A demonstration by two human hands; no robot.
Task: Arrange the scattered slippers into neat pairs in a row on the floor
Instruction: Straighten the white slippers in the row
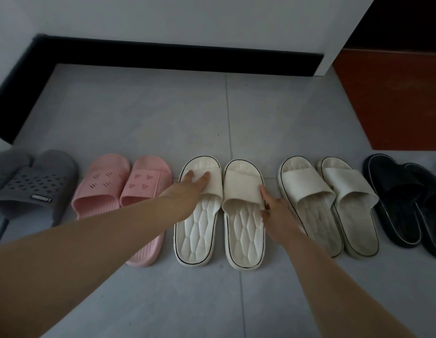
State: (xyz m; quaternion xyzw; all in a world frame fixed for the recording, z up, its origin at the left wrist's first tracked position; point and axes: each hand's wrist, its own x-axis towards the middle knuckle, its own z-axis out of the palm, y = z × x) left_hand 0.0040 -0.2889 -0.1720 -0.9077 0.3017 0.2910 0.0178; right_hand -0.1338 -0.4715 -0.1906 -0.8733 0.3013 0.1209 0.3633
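Observation:
Slippers stand in a row on the grey tiled floor, toes toward the wall. From the left: a grey pair (pixel 34 189), a pink pair (pixel 119 189), a white pair, a second cream pair (pixel 329 203), and a dark navy pair (pixel 407 203). My left hand (pixel 187 189) lies flat on the strap of the white pair's left slipper (pixel 197 223), fingers stretched out. My right hand (pixel 275 211) touches the outer edge of the strap of the white pair's right slipper (pixel 243 215), fingers curled against it. The two white slippers sit side by side, nearly parallel.
A white wall with a black skirting board (pixel 163 57) runs behind the row and down the left side. A red-brown floor area (pixel 395 106) lies at the back right. Bare grey tiles stretch between the slippers and the wall, and in front of the row.

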